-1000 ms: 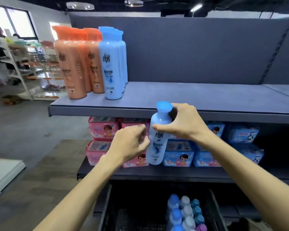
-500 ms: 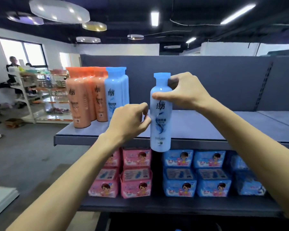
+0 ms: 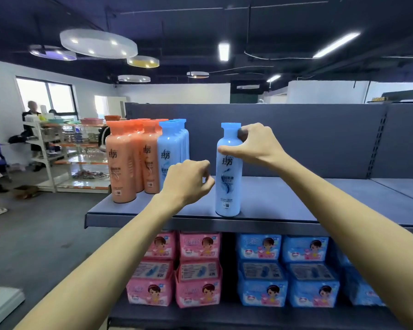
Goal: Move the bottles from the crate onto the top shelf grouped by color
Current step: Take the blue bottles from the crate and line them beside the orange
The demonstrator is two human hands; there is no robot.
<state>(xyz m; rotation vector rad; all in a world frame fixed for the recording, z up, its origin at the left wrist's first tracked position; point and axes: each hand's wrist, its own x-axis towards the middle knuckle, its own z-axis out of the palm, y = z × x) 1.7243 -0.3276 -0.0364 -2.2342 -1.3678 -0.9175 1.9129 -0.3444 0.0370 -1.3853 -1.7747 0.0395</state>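
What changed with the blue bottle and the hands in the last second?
The blue bottle rose from below the top shelf and now stands near its front edge. The right hand still grips its neck; the left hand stays curled beside it. The orange bottles and other blue bottles stayed.

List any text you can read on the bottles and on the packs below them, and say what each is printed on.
"拉芳": on the blue bottle that the right hand grips below the cap.
"拉芳": on the front orange bottles and on the shelved blue bottles.
Smaller print and code squares lower on the bottles: too blurred to read.
Script on the pink packs and the blue packs: too blurred to read.
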